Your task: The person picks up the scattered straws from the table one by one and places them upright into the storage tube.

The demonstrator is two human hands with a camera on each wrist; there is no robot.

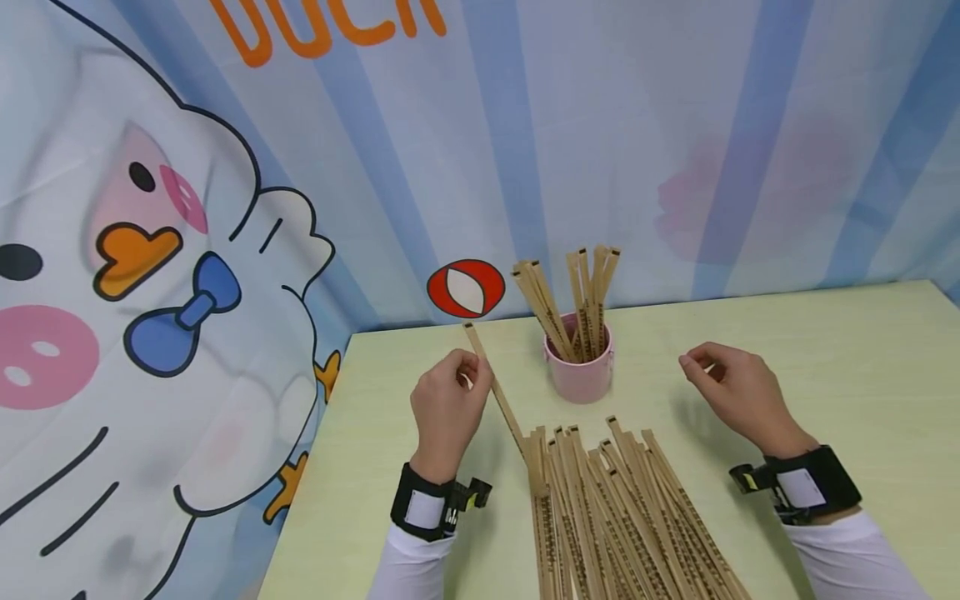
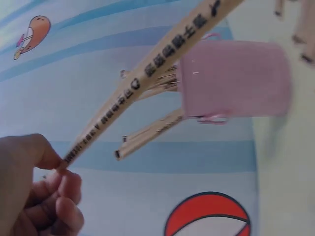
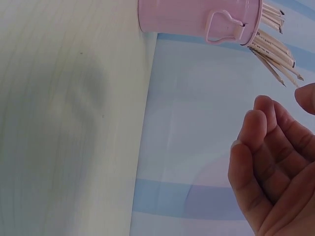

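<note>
The left hand [image 1: 448, 408] pinches a slanted stick [image 1: 507, 406] in its grip; the right hand [image 1: 742, 396] hovers above the worktop [image 1: 847, 367], its grip slightly spread, fingers loosely bent.

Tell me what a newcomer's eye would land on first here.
Probably the big cartoon duck with its blue bow tie, filling the left of the head view's backdrop. Next, the pink cup near the table's back edge, with slim brown sticks poking out. Then the spread of similar sticks in front, where the left hand pinches one stick at the pile's left side.
</note>
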